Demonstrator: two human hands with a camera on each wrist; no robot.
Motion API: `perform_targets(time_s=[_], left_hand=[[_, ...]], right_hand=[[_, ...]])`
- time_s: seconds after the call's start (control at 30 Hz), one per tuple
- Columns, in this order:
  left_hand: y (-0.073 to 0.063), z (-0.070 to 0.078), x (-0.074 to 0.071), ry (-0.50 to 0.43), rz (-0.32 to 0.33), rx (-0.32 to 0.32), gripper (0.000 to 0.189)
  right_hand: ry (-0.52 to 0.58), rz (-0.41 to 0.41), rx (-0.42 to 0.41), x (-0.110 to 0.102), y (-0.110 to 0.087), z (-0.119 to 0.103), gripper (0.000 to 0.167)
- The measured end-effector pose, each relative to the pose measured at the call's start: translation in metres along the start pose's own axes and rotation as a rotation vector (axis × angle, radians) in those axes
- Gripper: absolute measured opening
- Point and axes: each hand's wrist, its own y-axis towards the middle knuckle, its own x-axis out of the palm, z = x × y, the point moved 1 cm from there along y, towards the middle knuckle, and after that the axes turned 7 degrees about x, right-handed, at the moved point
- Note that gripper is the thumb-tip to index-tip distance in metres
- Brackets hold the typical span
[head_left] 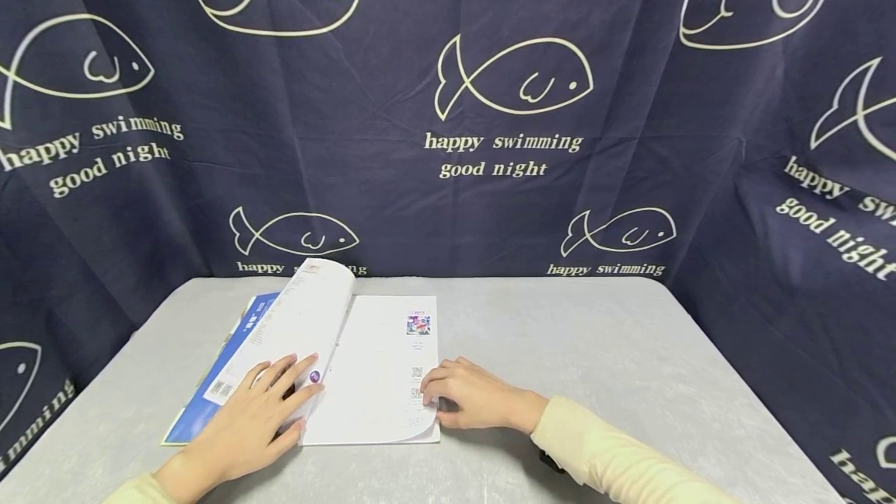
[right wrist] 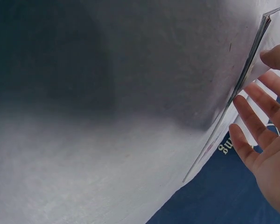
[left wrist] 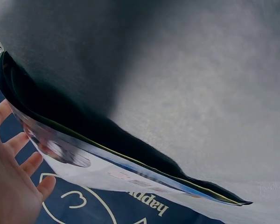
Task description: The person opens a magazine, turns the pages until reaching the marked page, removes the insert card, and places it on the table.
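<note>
An open book (head_left: pixel 378 372) with white printed pages lies on the grey table, its left page (head_left: pixel 297 317) bowed up along the top. A blue cover (head_left: pixel 192 417) shows under the left side; whether it belongs to the same book I cannot tell. My left hand (head_left: pixel 246 425) rests on the lower part of the left page, near the fold, fingers spread. At the lower right edge, my right hand (head_left: pixel 476 397) has curled fingers over the right page and the thumb at its edge, holding the slightly lifted corner. The right wrist view shows the thumb and fingers (right wrist: pixel 252 116) at the page edges.
The grey table (head_left: pixel 560 348) extends on both sides of the book. Behind and around it hangs a dark blue cloth (head_left: pixel 392 177) with white fish drawings and lettering. A small black object (head_left: pixel 551 463) shows under the right wrist.
</note>
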Motion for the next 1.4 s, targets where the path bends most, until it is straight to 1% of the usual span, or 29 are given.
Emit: perform_targets(time_s=[0.23,0.43,0.63,0.83,0.97,1.17,1.4], left_hand=[[-0.001,-0.001,0.002,0.001,0.008,-0.001,0.036],[-0.002,-0.001,0.001,0.022,-0.005,0.0,0.036],[-0.002,-0.002,0.002,0.029,0.002,0.001,0.038],[-0.003,-0.001,0.003,0.047,-0.018,-0.019,0.045],[-0.003,0.0,0.003,0.047,-0.041,-0.04,0.05],[-0.004,0.001,0.004,0.041,-0.07,-0.07,0.058],[-0.004,0.002,0.003,0.036,-0.066,-0.08,0.065]], right_hand=[[0.016,0.006,-0.004,0.002,0.001,0.002,0.017],[0.015,0.015,-0.004,0.002,0.003,0.003,0.017],[0.026,0.034,-0.019,0.001,0.006,0.005,0.014],[0.047,0.028,-0.006,-0.002,0.008,0.005,0.012],[0.063,0.04,0.004,-0.004,0.009,0.005,0.01],[0.07,0.082,-0.021,-0.004,0.01,0.006,0.007],[0.041,0.116,-0.043,-0.007,0.012,0.005,0.006]])
